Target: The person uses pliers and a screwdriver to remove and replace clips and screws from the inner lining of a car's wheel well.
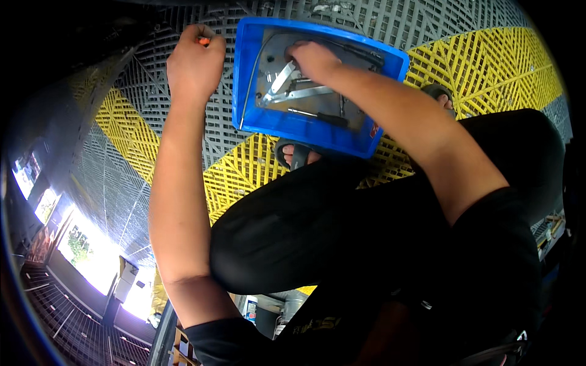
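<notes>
My left hand [195,67] is closed beside the blue bin's left side, with a small orange end [204,41] of something showing at the fingers; the rest of it is hidden. Inside the blue plastic bin [240,79], my right hand [314,61] reaches down with curled fingers. Its fingertips are hidden, at the upper end of a flat silver metal piece [282,79]. A second silver strip [311,93] meets that one in a V shape. Below them lies a screwdriver with a black handle [332,118]. A thin cable [249,91] runs along the bin's left inner wall.
The bin stands on a grey and yellow slatted plastic floor [482,67]. My sandalled foot [297,154] is just below its near edge, and another sandalled foot [439,96] is to its right. My black-clad knee [274,238] rises close by. Bright openings lie at far left.
</notes>
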Action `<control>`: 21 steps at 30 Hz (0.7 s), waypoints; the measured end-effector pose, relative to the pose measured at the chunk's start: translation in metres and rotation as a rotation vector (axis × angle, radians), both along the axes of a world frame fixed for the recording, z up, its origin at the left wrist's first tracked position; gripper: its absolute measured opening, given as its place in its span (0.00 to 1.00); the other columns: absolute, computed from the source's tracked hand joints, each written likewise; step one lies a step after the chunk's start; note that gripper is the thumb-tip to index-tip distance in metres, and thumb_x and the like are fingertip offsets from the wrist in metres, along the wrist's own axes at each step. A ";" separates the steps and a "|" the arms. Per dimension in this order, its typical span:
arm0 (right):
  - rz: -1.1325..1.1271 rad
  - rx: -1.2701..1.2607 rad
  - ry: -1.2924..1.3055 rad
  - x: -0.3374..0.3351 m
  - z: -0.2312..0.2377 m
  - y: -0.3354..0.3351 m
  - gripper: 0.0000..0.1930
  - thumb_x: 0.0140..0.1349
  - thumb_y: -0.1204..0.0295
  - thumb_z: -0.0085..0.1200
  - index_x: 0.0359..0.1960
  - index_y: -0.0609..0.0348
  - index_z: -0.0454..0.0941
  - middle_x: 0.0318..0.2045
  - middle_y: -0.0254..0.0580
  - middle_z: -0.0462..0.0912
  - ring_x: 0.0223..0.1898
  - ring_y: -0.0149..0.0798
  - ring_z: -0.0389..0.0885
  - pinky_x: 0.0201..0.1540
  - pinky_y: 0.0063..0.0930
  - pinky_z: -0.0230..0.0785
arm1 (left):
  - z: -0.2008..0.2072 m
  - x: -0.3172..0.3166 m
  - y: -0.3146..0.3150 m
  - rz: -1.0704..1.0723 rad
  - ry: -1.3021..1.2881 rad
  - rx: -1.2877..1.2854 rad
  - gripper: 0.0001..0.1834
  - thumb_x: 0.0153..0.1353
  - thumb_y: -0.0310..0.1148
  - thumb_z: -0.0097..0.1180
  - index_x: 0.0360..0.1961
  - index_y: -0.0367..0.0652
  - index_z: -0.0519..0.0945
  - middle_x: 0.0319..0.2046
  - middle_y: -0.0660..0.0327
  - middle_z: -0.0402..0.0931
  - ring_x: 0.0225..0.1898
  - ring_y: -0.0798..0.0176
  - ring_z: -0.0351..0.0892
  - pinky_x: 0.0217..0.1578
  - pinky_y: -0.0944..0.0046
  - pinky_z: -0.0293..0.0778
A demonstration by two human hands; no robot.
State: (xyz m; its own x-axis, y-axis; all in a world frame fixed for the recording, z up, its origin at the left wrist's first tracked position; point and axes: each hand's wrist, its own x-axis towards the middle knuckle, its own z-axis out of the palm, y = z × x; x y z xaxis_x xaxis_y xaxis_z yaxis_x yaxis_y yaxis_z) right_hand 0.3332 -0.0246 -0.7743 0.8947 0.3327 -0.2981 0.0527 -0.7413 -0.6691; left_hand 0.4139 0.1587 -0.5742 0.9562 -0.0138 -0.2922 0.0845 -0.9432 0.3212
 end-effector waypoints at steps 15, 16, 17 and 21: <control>0.512 -0.327 0.138 0.004 0.029 -0.042 0.07 0.57 0.73 0.61 0.35 0.54 0.88 0.42 0.49 0.89 0.47 0.54 0.87 0.45 0.48 0.81 | -0.017 0.004 -0.025 -0.192 -0.014 -0.005 0.25 0.63 0.52 0.57 0.55 0.50 0.82 0.42 0.49 0.87 0.49 0.46 0.86 0.52 0.54 0.77; 0.495 -0.289 0.153 0.004 0.033 -0.040 0.06 0.57 0.73 0.61 0.35 0.55 0.88 0.42 0.49 0.89 0.47 0.55 0.87 0.45 0.49 0.81 | -0.017 0.004 -0.024 -0.186 0.003 0.000 0.25 0.63 0.52 0.57 0.55 0.49 0.83 0.41 0.49 0.87 0.49 0.46 0.86 0.51 0.54 0.78; 0.649 -0.305 0.230 0.006 0.043 -0.042 0.06 0.57 0.72 0.61 0.34 0.58 0.88 0.40 0.49 0.89 0.45 0.56 0.87 0.43 0.50 0.81 | -0.020 0.004 -0.022 -0.198 -0.016 0.015 0.25 0.63 0.52 0.57 0.54 0.49 0.83 0.37 0.51 0.87 0.46 0.47 0.87 0.50 0.54 0.78; 0.842 -0.445 0.249 -0.033 0.027 -0.044 0.06 0.56 0.75 0.61 0.33 0.57 0.88 0.38 0.48 0.90 0.43 0.52 0.88 0.40 0.47 0.82 | -0.023 0.014 -0.022 -0.207 -0.019 -0.007 0.23 0.64 0.51 0.57 0.53 0.49 0.83 0.38 0.52 0.87 0.46 0.48 0.87 0.50 0.55 0.78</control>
